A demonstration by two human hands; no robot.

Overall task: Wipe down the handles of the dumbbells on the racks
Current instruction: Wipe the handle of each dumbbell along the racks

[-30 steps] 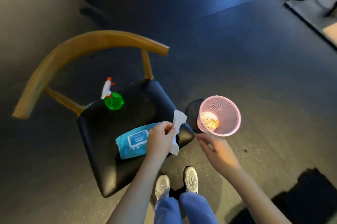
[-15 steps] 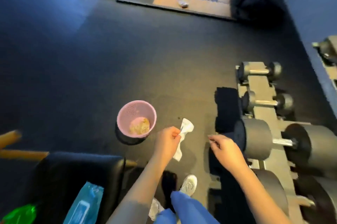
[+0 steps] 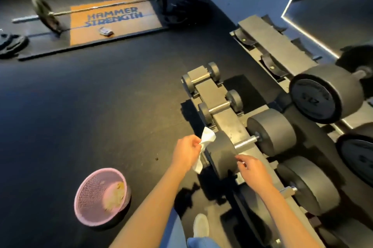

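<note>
My left hand (image 3: 186, 151) pinches a white wet wipe (image 3: 205, 140) just left of a large black dumbbell (image 3: 268, 130) on the low grey rack (image 3: 228, 118). The dumbbell's steel handle (image 3: 245, 143) shows bare between its two heads. My right hand (image 3: 252, 169) hovers over the near head of that dumbbell with fingers loosely curled, holding nothing. Two small dumbbells (image 3: 201, 79) (image 3: 220, 107) lie farther along the rack. Another large dumbbell (image 3: 306, 187) sits nearer to me.
A pink mesh bin (image 3: 101, 195) with crumpled waste stands on the black floor at lower left. A second, higher rack (image 3: 278, 53) with a big dumbbell (image 3: 321, 94) runs on the right. A barbell (image 3: 96, 8) lies on an orange platform at the back.
The view swung from the chair with the wipes pack to the dumbbell rack. Both hands, the left still pinching the wipe, came up to the large dumbbell; the bin now lies at lower left.
</note>
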